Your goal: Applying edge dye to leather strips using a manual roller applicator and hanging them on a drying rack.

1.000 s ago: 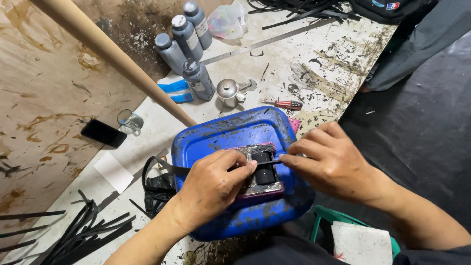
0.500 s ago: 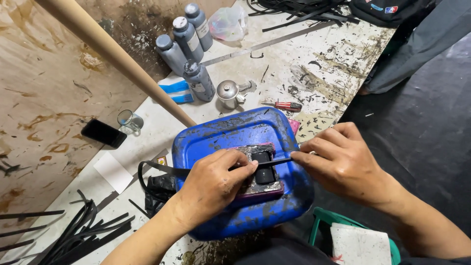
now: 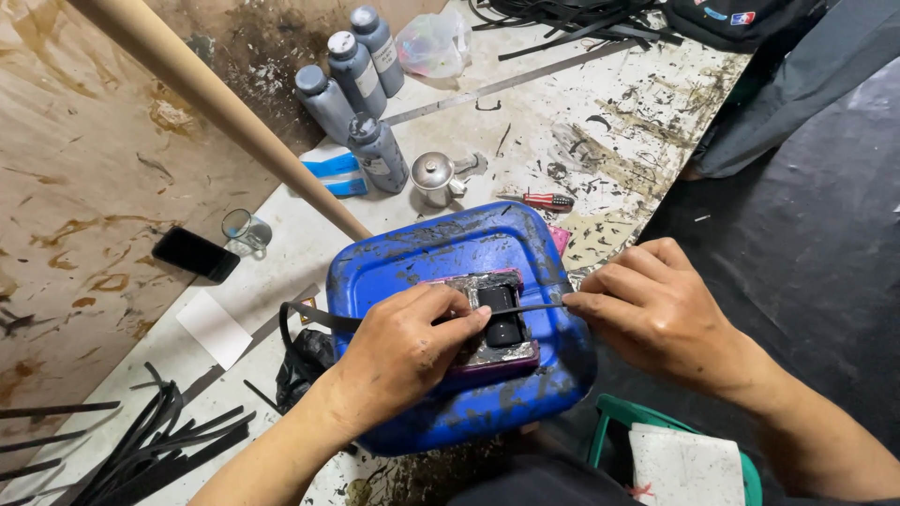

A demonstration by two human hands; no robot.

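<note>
The fingers (image 3: pixel 586 302) of the right hand (image 3: pixel 656 314) pinch the end of a thin black strip (image 3: pixel 534 305), pulling it taut across a blue plastic can (image 3: pixel 441 253) that lies on its side. The left hand (image 3: pixel 403 351) presses down on the can's upper face, its fingers (image 3: pixel 459 314) closed over the strip and a small grimy block (image 3: pixel 497 333) with a purple edge and a black piece at its middle. The strip runs from the right hand, under the left hand, and off the can's left side, where it loops down toward a dark bundle (image 3: pixel 305 361) on the paint-spattered counter (image 3: pixel 600 131).

Beyond the can, a small metal pot (image 3: pixel 436 176) with a lid stands near a red-handled tool (image 3: pixel 544 200). Four grey bottles (image 3: pixel 352 84) with pale caps cluster farther back, beside a blue-and-white packet (image 3: pixel 336 174). A wooden pole (image 3: pixel 216 103) slants in from the upper left to the can's back edge. Left of the can sit a clear glass (image 3: pixel 246 230), a black phone (image 3: pixel 195 253) and a white slip of paper (image 3: pixel 214 326). Loose black strips (image 3: pixel 150 450) pile at the lower left, and a green container (image 3: pixel 623 422) shows below the can's right side.
</note>
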